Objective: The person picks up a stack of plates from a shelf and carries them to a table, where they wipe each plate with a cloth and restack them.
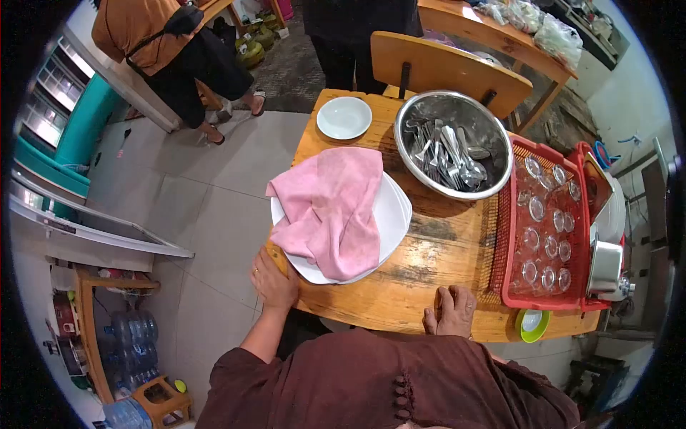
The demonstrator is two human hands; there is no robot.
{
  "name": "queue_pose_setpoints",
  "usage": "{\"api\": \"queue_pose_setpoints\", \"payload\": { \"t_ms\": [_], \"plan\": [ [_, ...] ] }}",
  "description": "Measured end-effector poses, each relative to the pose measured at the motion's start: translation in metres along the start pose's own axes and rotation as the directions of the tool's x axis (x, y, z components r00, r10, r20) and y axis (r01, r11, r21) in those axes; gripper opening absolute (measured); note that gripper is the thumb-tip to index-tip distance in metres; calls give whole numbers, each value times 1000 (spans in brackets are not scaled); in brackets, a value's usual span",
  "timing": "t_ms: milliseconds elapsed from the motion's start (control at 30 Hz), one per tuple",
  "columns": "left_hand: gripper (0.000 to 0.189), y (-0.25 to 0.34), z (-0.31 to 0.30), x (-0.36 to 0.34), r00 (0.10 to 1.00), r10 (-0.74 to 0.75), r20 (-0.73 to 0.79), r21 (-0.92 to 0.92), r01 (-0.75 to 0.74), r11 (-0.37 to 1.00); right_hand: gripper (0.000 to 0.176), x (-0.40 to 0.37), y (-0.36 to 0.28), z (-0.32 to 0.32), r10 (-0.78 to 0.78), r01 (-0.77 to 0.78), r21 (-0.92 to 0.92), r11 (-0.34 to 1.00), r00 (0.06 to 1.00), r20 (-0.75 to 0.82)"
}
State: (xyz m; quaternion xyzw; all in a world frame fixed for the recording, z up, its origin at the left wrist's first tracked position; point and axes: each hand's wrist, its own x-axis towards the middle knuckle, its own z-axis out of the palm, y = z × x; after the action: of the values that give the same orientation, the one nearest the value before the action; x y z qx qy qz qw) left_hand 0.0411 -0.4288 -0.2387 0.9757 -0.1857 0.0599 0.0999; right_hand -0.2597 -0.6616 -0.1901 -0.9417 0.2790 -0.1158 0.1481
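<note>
The left hand [276, 283] lies against the left edge of the wooden table [400, 289], near its corner, with a ring [255, 272] on one finger. Its fingers bend at the edge; I cannot tell whether they grip the wood or only rest there. The right hand [451, 312] rests on the near edge, palm down, fingers loosely bent and slightly apart, with nothing visible in them.

Just beyond the left hand is the pink cloth [336, 207], rumpled and spread over white plates [394, 222]. It covers much of the top plate, and the plates' rims show on the right and near sides. Behind them stands a small white dish [344, 118].

To the right of the dish, a round metal bowl [480, 125] holds a heap of forks and spoons [451, 154]. A red basket [506, 247] stands at the table's right side, with clear glasses [536, 209] in rows inside. A small green bowl [544, 326] sits just beside the basket's near edge, to the right of the right hand.

Past the far edge is a wooden chair back [450, 68]. One person in a brown top [136, 36] and another in dark clothes [361, 28] stand farther off.
</note>
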Motion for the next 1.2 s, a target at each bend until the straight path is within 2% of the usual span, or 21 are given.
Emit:
{"api": "queue_pose_setpoints", "payload": {
  "t_ms": [167,433,500,533,567,633,667,733,800,900,1000,1100,1167,1200],
  "plan": [
    [71,-2,2,2,1000,-4,19,-45,4,999,52,-2,3,0,-6,7,-21,1000,999,39],
    [71,0,-1,-2,999,-47,-7,-102,46,994,52,-11,5,7,-55,55,-5,998,997,-51],
    [71,-6,5,-4,998,-43,-42,-126,37,991,43,-10,5,9,-128,125,-28,992,985,-117],
    [63,-8,8,-6,994,-21,-103,-147,5,989,39,-10,6,10,-160,155,-44,987,976,-146],
    [58,-12,13,-4,991,-47,-127,-247,14,969,34,-6,9,11,-168,161,-60,985,979,-119],
    [49,-23,18,4,981,-105,-160,-438,24,898,26,7,12,9,-179,173,-93,980,982,-56],
    [46,-28,16,10,982,-113,-154,-517,18,856,22,15,5,4,-17,35,142,989,993,-120],
    [42,-34,6,29,982,-126,-143,-661,0,750,20,26,-21,-9,-92,141,225,964,972,-215],
    [38,-32,1,58,978,-27,-207,-739,-138,660,17,39,-49,-26,-157,234,281,931,950,-271],
    [36,4,-27,79,992,-107,61,-912,99,399,16,80,-77,-41,-271,359,271,893,910,-313],
    [36,15,-23,98,997,-6,71,-742,57,668,25,130,-100,-39,-330,405,216,889,891,-313],
    [39,27,-28,93,994,-97,-43,-649,45,759,37,170,-123,-23,-350,392,169,904,907,-236],
    [41,33,-40,89,993,-113,-34,-577,73,813,58,200,-125,15,-417,426,30,904,896,-152],
    [42,33,-44,88,992,-124,-28,-538,90,838,56,200,-135,19,-387,399,66,915,912,-137]
  ]
}}
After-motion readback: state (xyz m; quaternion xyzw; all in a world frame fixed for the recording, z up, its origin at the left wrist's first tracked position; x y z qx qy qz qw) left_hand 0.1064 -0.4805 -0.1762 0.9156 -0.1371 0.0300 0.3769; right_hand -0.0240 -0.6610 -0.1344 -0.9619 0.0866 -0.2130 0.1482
